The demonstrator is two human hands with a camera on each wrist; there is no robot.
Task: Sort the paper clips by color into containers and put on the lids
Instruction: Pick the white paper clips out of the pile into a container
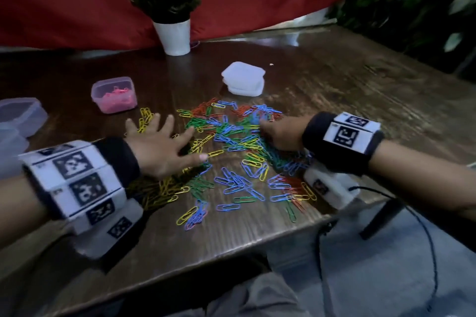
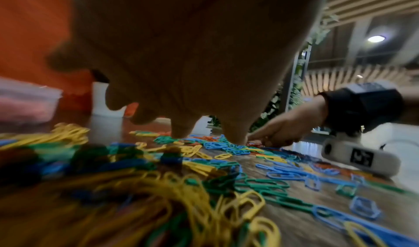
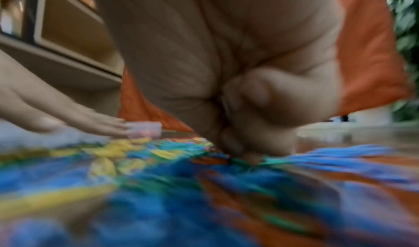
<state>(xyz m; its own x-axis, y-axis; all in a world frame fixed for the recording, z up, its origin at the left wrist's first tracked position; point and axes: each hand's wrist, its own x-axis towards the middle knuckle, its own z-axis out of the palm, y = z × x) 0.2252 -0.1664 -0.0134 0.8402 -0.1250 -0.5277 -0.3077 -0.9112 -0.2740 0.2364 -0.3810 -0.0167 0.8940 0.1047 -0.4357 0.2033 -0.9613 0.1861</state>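
A person's two bare hands work over a loose spread of coloured paper clips (image 1: 231, 152) lying on a dark wooden table (image 1: 347, 90). The left hand (image 1: 164, 147) is palm down with its fingers straight and spread wide, hovering low over yellow clips at the left side of the spread; the left wrist view shows two fingertips (image 2: 181, 130) reaching down to the clips. The right hand (image 1: 283, 134) has its fingers curled down into the far right part of the spread, where blue, green and orange clips are thickest; the right wrist view is badly blurred, so whether the fingers (image 3: 244, 143) actually pinch a clip cannot be told. Between and in front of the two hands the clips lie mixed: blue, green, yellow and orange. Beyond the left hand stands an open clear container (image 1: 114, 94) holding pink clips. Farther to the left of that hand, at the frame edge, sit more clear containers (image 1: 23, 114). Beyond the right hand, just past the far edge of the spread, lies a small stack of white lids (image 1: 243, 78). A potted plant (image 1: 172, 5) in a white pot stands farther back before a red cloth (image 1: 64, 0).
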